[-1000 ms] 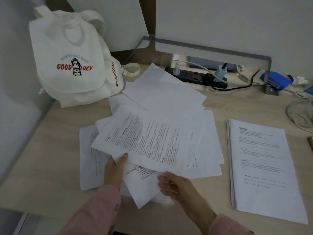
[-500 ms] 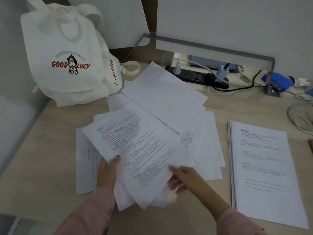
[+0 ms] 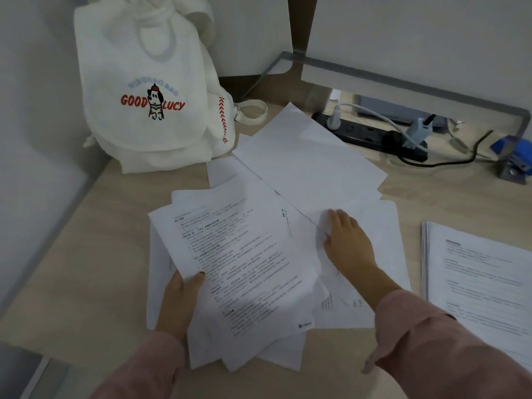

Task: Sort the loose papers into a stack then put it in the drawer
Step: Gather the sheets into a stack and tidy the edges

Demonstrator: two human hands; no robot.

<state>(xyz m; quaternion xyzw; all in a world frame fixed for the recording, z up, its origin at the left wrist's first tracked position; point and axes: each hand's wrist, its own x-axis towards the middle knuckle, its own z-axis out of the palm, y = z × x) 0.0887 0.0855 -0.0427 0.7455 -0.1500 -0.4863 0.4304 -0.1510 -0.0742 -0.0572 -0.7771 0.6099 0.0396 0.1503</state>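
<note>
Now the right hand (image 3: 345, 240) has left the printed sheets (image 3: 244, 254) — left hand (image 3: 181, 300) pinches their edge — and rests, apparently flat, on blank sheets (image 3: 311, 168) beyond that grip; gathering continues.

On the bench (image 3: 86, 254), the left hand (image 3: 180, 300) grips some printed sheets (image 3: 244, 254), thumb on top. The right hand (image 3: 348, 240) lies flat on the loose papers (image 3: 311, 168) beside them. A neat stack (image 3: 483, 277) sits to the right. A white bag (image 3: 144, 96) stands far left.
</note>
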